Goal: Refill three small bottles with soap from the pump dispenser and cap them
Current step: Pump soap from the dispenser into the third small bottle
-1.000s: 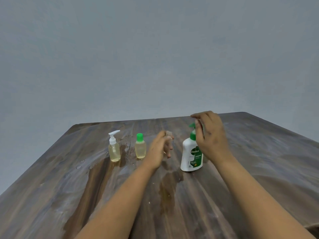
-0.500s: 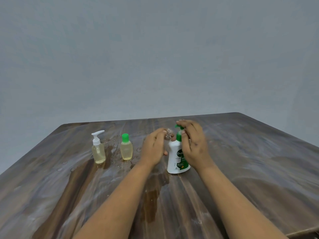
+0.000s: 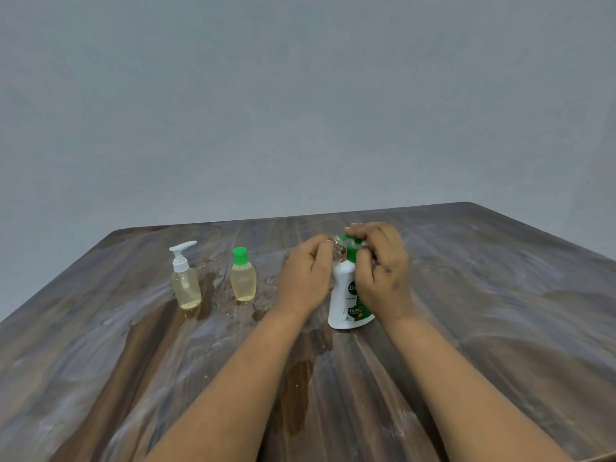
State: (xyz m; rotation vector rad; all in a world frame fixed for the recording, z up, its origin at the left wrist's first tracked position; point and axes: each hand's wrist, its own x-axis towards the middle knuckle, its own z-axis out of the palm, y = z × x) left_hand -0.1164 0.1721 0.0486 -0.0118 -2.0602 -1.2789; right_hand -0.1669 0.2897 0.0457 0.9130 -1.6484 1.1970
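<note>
Left hand (image 3: 308, 278) grips small bottle (image 3: 337, 245) under dispenser (image 3: 346, 295).

The worktop (image 3: 500, 311) looked like streaked brown wood grain with a smooth, faintly shiny face, wet and darker in patches near the fingers (image 3: 358, 230). Under those fingers the pump dispenser (image 3: 346, 295) was opaque white glossy plastic with a green plastic top. Well left of them, two small bottles (image 3: 244, 283) (image 3: 186, 286) were clear glossy plastic, one capped green, one with a white plastic pump.
</note>
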